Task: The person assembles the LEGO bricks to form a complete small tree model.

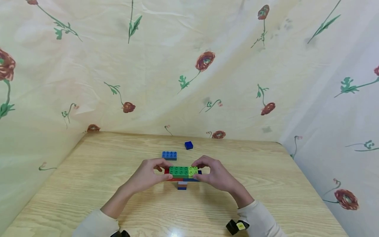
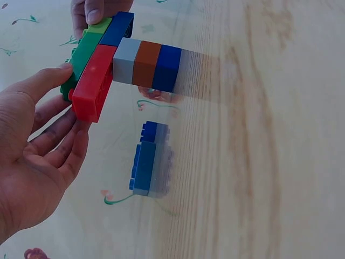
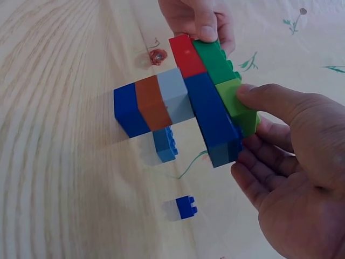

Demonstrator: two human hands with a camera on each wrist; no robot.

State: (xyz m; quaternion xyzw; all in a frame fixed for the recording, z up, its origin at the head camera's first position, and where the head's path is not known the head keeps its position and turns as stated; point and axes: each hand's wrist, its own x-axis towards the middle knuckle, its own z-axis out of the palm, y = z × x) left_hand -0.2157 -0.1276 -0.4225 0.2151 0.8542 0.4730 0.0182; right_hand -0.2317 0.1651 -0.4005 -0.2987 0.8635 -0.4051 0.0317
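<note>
The work in hand looked well advanced: an assembly (image 1: 178, 173) of seven bricks stood upright in front of the person, apparently with its foot on the desk (image 1: 251, 171). Its narrow column ran from a bottom blue brick (image 3: 129, 110) through an orange brick (image 3: 153, 102) to a white brick (image 3: 175, 94). Across that column, like a crossbar, lay a red brick (image 2: 94, 83) and a dark blue brick (image 3: 210, 113) end to end, reaching out to either side of it. On this bar sat a green brick (image 2: 82, 60) over the red and a lime brick (image 3: 238, 102) at the dark blue end, with a little of the bar showing beyond each outer end. The left hand (image 1: 148, 174) pinched the green-and-red end between thumb and fingers, while the right hand (image 1: 216, 174) gripped the lime end, its thumb on the lime brick's side. The top pair seemed placed; whether it was pressed fully home could not be told. Left unused, as far as the views showed, were a loose eight-stud brick (image 1: 169, 157) and a small blue brick (image 1: 189, 145), both lying beyond the assembly, apart from it and from each other.
</note>
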